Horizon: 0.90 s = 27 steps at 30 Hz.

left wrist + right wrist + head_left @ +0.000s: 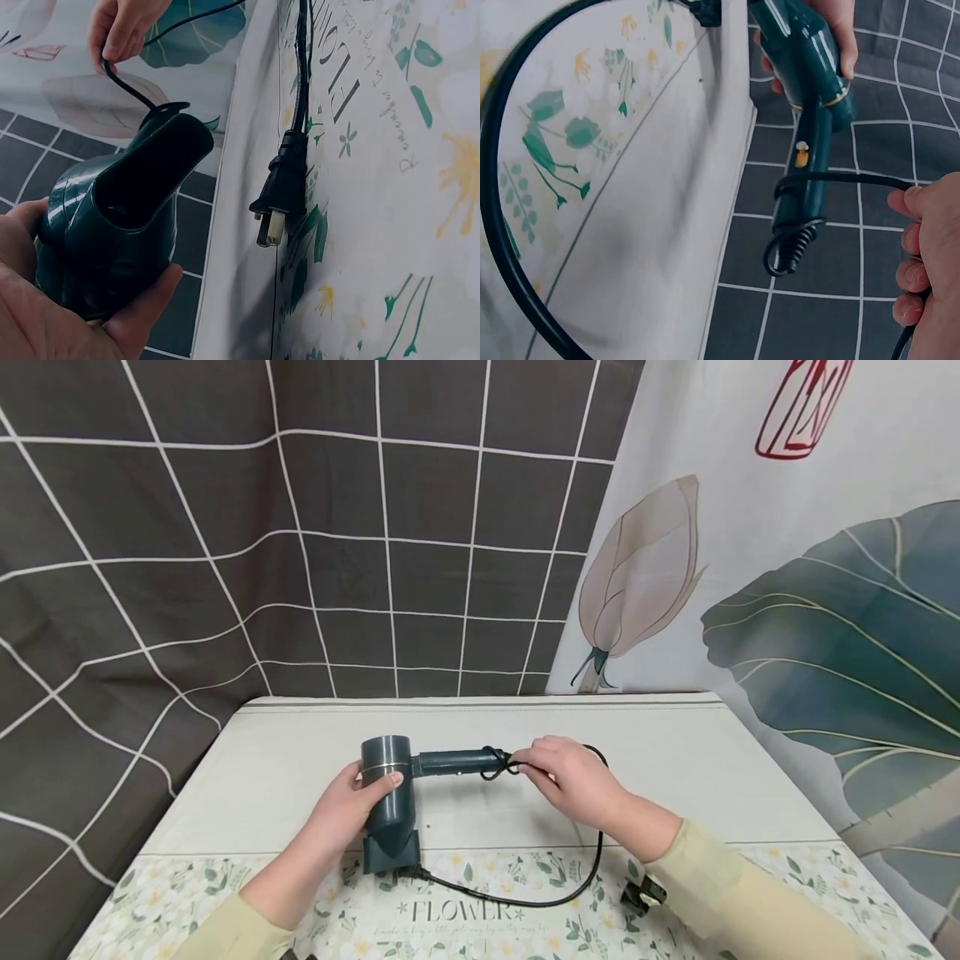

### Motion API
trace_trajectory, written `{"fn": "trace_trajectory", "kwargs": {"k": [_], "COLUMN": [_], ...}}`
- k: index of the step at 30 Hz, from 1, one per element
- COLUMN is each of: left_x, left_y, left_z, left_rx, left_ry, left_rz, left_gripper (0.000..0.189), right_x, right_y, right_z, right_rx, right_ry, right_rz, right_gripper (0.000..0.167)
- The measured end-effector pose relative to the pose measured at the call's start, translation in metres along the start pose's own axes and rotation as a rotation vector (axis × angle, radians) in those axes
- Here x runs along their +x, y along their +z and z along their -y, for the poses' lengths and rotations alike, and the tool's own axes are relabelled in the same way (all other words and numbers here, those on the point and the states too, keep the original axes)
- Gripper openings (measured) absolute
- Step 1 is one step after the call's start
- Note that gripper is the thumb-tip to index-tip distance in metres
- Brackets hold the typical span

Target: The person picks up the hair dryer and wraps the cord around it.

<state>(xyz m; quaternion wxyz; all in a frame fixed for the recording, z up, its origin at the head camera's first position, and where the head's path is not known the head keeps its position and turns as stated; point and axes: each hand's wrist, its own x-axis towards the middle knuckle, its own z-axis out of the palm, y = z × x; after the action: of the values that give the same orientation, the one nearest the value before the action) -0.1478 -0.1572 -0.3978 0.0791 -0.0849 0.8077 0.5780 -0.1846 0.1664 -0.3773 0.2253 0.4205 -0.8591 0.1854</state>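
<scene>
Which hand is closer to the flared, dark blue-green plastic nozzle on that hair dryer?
Left. The left hand grips the glossy cylindrical barrel beside the nozzle; the right hand is farther away, near the end of the straight dark handle, holding the thin black cord.

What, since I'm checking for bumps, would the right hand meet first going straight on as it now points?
Probably the hair dryer handle, at its end looped with cord; it looks just ahead of the right hand, though depth is unclear.
</scene>
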Motion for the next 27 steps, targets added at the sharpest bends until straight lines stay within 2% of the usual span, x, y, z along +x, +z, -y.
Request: {"fn": "trace_trajectory", "kwargs": {"k": [9,17,24,27], "left_x": [-0.004,-0.007,-0.01,-0.01], "left_y": [0.004,0.009,0.012,0.012], "left_z": [0.003,0.005,0.008,0.01], "left_rx": [0.072,0.068,0.004,0.009], "left_ry": [0.005,-0.004,-0.018,-0.021], "left_rz": [0.046,0.077,0.094,0.103], "left_gripper": [0.091,0.086,0.081,0.08], "right_x": [0.003,0.01,0.014,0.015], "right_y": [0.0,0.001,0.005,0.007], "right_z": [-0.01,-0.023,-0.031,-0.032], "right_rx": [0.003,0.01,-0.007,-0.02], "right_ry": [-0.007,0.033,0.094,0.116], "right_rz": [-0.04,-0.099,-0.063,-0.036], "right_gripper": [0.016,0.018,0.018,0.019]}}
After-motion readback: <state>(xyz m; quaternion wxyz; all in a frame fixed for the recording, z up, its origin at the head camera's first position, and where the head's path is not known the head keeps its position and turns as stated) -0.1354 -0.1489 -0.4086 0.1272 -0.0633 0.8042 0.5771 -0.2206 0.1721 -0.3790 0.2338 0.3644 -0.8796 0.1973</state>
